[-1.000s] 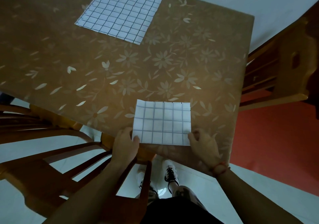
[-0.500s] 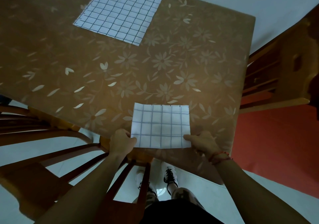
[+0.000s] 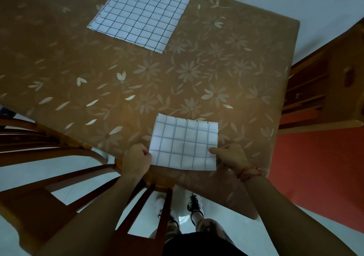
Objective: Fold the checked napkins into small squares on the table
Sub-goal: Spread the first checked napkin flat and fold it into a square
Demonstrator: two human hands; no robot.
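Note:
A small folded checked napkin [image 3: 184, 142] lies at the near edge of the table [image 3: 177, 78], which is covered by a brown flowered cloth. My left hand [image 3: 136, 161] pinches the napkin's near left corner with curled fingers. My right hand [image 3: 230, 156] pinches its near right corner, thumb on top. The near edge of the napkin sits slightly raised over the table edge. A larger checked napkin [image 3: 140, 15] lies spread flat at the far side of the table.
A wooden chair [image 3: 78, 186] with a slatted back stands between me and the table, at the lower left. Another wooden chair [image 3: 325, 90] stands at the right of the table. A red floor area [image 3: 319, 167] lies at the right.
Both hands have drawn the small napkin a little toward me, and its near corners now rest in my fingers at the table edge. The large napkin has not moved.

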